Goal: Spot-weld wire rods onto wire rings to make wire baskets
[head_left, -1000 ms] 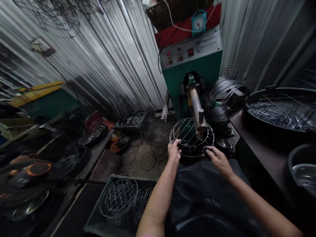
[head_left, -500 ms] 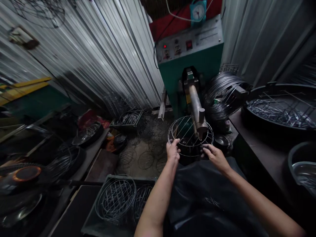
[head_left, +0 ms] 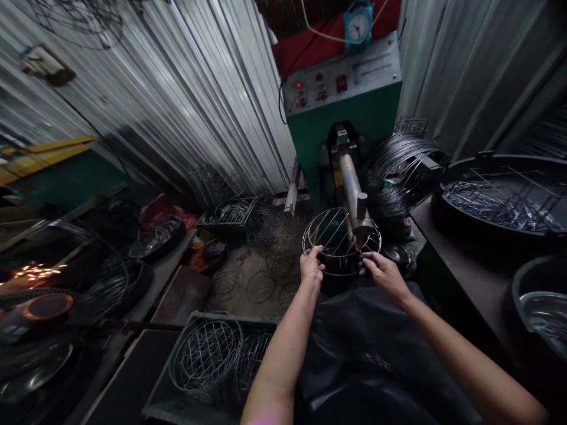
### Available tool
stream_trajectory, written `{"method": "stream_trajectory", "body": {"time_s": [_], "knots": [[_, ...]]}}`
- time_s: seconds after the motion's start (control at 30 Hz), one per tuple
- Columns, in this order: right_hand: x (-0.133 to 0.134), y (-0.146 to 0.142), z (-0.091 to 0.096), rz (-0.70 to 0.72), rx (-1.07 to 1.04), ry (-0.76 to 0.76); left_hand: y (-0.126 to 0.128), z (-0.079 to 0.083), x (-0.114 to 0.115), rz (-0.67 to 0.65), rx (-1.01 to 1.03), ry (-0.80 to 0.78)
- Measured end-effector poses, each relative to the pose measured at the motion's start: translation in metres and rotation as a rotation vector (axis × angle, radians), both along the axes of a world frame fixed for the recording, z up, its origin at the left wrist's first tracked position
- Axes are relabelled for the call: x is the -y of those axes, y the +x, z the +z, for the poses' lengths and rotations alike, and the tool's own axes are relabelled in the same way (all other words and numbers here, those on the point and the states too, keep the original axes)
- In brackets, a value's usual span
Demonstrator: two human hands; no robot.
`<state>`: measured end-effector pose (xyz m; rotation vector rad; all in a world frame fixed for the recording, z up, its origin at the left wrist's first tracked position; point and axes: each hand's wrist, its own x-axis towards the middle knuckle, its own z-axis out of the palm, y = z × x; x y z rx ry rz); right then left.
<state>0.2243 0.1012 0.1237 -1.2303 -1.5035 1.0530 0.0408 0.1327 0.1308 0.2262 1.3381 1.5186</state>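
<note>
A round wire rack (head_left: 333,231) with parallel bars across it is tilted around the lower arm of a green spot-welding machine (head_left: 343,106). My left hand (head_left: 312,265) pinches its near left rim between thumb and fingers. At the rack's near right rim, just below the electrode (head_left: 359,241), my right hand (head_left: 381,271) is closed in a pinch. What its fingers hold is too small and dark to make out. The machine's upper arm (head_left: 349,183) reaches toward me over the rack.
Finished-looking wire racks (head_left: 208,354) fill a bin at lower left. A wire coil (head_left: 401,171) hangs right of the machine. Short metal pieces (head_left: 500,203) lie in a large black pan at right. Sparks (head_left: 39,271) fly at far left. A dark apron (head_left: 376,354) covers my lap.
My right hand has moved slightly left, its fingertips closer under the electrode. The rack has shifted a little, with my left hand still on its rim. Bright sparks have appeared at far left.
</note>
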Motion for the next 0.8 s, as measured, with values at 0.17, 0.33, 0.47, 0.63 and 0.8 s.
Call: {"method": "stream_trajectory", "body": {"time_s": [0.17, 0.33, 0.47, 0.63, 0.8], "knots": [[-0.007, -0.004, 0.000, 0.009, 0.018, -0.008, 0.004, 0.003, -0.002, 0.019, 0.006, -0.036], [0.006, 0.005, 0.002, -0.030, 0.059, 0.022, -0.005, 0.006, 0.004, -0.061, -0.014, -0.101], [0.050, 0.041, -0.028, -0.070, 0.357, 0.071, -0.037, 0.007, -0.006, -0.231, -0.018, -0.192], [0.111, 0.047, -0.083, 0.390, 0.982, -0.255, -0.057, 0.009, -0.037, -0.351, -0.111, -0.250], [0.131, 0.016, -0.096, 0.526, 1.111, -0.247, -0.048, 0.007, -0.036, -0.374, -0.140, -0.164]]}}
